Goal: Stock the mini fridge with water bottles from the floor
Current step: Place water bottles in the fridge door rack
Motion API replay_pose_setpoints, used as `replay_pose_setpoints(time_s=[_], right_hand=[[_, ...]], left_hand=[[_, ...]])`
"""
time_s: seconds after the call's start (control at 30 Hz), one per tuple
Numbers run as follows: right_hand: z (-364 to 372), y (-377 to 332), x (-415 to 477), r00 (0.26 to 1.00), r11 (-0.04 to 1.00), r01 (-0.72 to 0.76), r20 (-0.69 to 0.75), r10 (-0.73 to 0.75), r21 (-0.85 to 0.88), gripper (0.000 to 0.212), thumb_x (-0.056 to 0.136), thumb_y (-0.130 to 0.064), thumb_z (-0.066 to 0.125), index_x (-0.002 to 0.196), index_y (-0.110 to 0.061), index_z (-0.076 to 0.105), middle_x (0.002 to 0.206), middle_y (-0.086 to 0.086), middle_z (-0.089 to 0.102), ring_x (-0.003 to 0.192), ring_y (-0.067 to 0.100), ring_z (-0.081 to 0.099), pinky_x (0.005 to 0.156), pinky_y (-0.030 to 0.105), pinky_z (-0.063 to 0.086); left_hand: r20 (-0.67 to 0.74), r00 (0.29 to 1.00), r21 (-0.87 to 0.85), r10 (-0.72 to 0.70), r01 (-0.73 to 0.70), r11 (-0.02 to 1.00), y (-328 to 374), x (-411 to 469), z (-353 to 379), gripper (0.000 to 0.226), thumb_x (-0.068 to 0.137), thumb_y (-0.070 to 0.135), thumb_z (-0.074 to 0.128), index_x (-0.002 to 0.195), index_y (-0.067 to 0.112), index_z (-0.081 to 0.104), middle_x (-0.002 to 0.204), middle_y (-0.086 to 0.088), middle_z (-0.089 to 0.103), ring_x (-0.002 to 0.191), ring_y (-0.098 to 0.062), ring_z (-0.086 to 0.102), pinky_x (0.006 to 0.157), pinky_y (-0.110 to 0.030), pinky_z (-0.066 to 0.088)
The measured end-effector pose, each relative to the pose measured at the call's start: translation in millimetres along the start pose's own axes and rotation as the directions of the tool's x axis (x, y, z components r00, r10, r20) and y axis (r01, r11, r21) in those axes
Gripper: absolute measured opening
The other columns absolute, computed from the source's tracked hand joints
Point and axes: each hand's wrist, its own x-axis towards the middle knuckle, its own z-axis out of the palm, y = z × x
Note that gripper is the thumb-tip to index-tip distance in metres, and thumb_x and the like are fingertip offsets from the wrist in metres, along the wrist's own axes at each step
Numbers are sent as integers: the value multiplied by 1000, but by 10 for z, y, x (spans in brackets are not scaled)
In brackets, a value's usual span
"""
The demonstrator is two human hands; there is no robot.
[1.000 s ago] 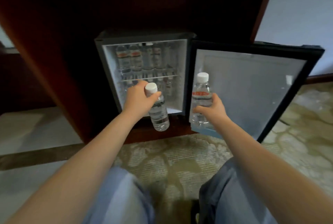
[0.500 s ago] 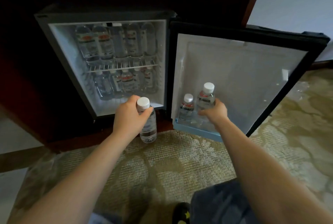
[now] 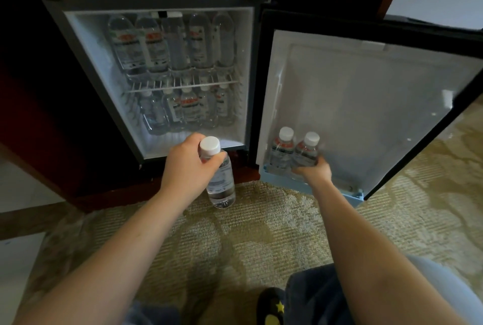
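Left grip (image 3: pixel 189 167) clasps capped bottle (image 3: pixel 221 183); right grip (image 3: pixel 312 171) clasps door-shelf bottle (image 3: pixel 305 153) (beside second bottle (image 3: pixel 282 145)).

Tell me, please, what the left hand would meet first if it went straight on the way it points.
Likely the lower row of bottles in the mini fridge; the water bottle in the left hand would touch first. Depth is unclear.

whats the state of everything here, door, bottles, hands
fridge door, open
left hand, grips left bottle near its cap
left bottle, capped, upright, not yet inside
right hand, grips right bottle
right bottle, capped, upright in door shelf beside second bottle
wire shelf, loaded with upper bottles
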Motion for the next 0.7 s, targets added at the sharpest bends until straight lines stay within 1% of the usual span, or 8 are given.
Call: replay_pose_setpoints(time_s=[0.07, 0.17, 0.27, 0.33, 0.43, 0.53, 0.6, 0.7], right_hand=[[-7, 3, -27, 999, 998, -6, 43, 8, -67, 51, 73, -10, 80, 117, -9, 55, 118, 11, 64, 111, 31, 59, 93, 40, 48], [-54, 34, -141, 994, 990, -113, 0, 113, -80, 71, 77, -13, 77, 135, 0, 37, 129, 15, 55, 118, 34, 54, 91, 40, 46], [-193, -36, -337, 959, 972, -216, -209, 193, -91, 56, 90, -17, 61, 134, 2, 31, 127, 20, 53, 115, 35, 54, 86, 39, 46], [-224, -155, -498, 968, 975, -149, -224, 109, -168, 41, 92, -20, 55, 125, -1, 42, 118, 17, 60, 105, 33, 59, 83, 40, 50], [-71, -417, -832, 977, 976, 122, 195, -87, -178, 24, 89, -15, 62, 110, -7, 56, 110, 12, 64, 90, 22, 63, 77, 33, 54], [75, -618, -1311, 730, 946, 318, 652, -204, -61, 60, 77, -10, 77, 129, -14, 49, 118, 3, 60, 104, 16, 59, 85, 26, 51], [145, -605, -1496, 641, 913, 406, 721, -264, -27, 75, 72, -12, 82, 135, -20, 41, 120, -3, 58, 111, 14, 57, 94, 29, 49], [197, -587, -1591, 672, 896, 443, 654, -348, 22, 74, 70, -21, 83, 132, -23, 42, 116, -8, 59, 104, 8, 58, 86, 23, 50]], left_hand=[[13, 1000, -2, -1, 1, 1000, 7, -8, -15, 24, 80, 28, 72, 91, 15, 55, 79, 5, 56, 74, -12, 53, 55, -17, 35], [29, 999, -6, -12, 12, 1000, 32, -8, -49, 24, 79, 30, 72, 91, 17, 54, 84, 2, 57, 78, -14, 53, 56, -18, 35], [33, 999, -1, -12, 12, 1000, 61, -13, -77, 26, 79, 32, 72, 91, 18, 54, 85, 3, 57, 80, -14, 53, 56, -19, 34], [25, 1000, 17, -3, 2, 1000, 87, -22, -90, 29, 79, 34, 72, 95, 15, 57, 86, 3, 58, 81, -14, 54, 57, -22, 35], [7, 1000, 26, 16, -16, 1000, 132, -35, -117, 34, 80, 35, 71, 101, 11, 60, 88, 3, 58, 83, -15, 54, 66, -26, 38], [-15, 999, 15, 42, -42, 999, 198, -61, -147, 34, 79, 36, 72, 99, 11, 61, 87, 3, 59, 83, -16, 56, 68, -27, 39], [-27, 997, 24, 77, -76, 997, 255, -89, -154, 32, 78, 37, 72, 97, 13, 60, 85, 4, 60, 80, -15, 56, 66, -25, 39], [-37, 989, 41, 140, -138, 990, 310, -138, -138, 31, 79, 36, 72, 96, 13, 60, 82, 4, 60, 76, -14, 56, 64, -25, 39]])
